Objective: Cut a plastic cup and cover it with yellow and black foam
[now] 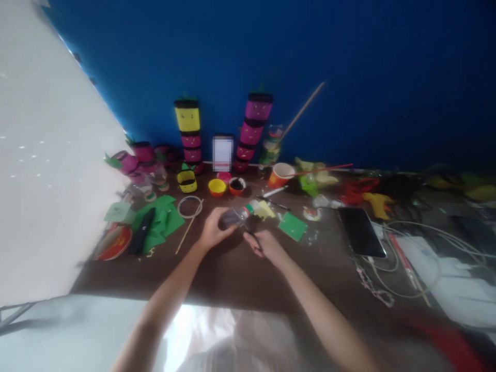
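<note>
A small clear plastic bottle (233,217) with a green-and-red band at its neck lies sideways in my left hand (214,229), whose fingers wrap round its base end. Just right of it, my right hand (265,245) is closed on a dark, thin tool (252,238); its tip reaches up near the bottle, and blur hides its exact shape. Beyond the bottle lies a yellow paper piece (265,209). A green square (293,226) rests to the right of my hands.
Yellow (217,187) and red (237,186) cups stand behind my hands, near a paper cup (281,175). Decorated pink and yellow stacks (187,119) line the blue wall. Green paper (170,217) lies left; a phone (361,232) and cables lie right.
</note>
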Demonstrator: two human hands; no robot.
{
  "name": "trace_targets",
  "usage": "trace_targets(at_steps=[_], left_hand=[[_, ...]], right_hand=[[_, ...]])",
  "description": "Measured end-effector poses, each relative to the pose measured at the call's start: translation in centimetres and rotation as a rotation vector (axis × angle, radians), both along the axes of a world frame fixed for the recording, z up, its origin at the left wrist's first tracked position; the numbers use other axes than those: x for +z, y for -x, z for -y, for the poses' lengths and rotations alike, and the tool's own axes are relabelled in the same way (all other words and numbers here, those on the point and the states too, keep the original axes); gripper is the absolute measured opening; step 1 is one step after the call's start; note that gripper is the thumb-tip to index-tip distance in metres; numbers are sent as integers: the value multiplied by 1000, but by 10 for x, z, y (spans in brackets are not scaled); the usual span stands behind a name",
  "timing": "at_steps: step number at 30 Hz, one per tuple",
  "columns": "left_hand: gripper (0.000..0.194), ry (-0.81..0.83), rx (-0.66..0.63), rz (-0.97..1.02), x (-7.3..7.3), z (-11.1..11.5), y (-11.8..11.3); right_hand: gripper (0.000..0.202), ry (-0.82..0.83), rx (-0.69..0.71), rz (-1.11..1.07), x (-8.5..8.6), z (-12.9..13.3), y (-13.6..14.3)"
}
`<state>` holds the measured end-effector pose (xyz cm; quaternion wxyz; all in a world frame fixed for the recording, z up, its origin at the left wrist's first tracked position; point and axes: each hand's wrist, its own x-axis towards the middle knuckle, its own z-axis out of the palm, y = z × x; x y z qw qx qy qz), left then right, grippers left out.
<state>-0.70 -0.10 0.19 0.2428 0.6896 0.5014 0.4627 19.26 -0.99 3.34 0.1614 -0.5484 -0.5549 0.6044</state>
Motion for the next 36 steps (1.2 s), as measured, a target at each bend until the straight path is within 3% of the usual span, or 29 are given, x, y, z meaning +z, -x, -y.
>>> trace_targets(at_steps=[8,12,19,36], left_hand=[[59,47,17,43,0,-1,-2],[45,107,56,95,-5,-1,-3],[40,80,33,59,1,2,-6],[45,52,41,60,3,0,-4]], right_hand=[[53,-57,-38,-20,-13,8,0],[53,-40,-17,-57,-17,8,1],[57,83,61,-125,-15,-4,-3],[53,-24,23,57,-7,-2,-1]])
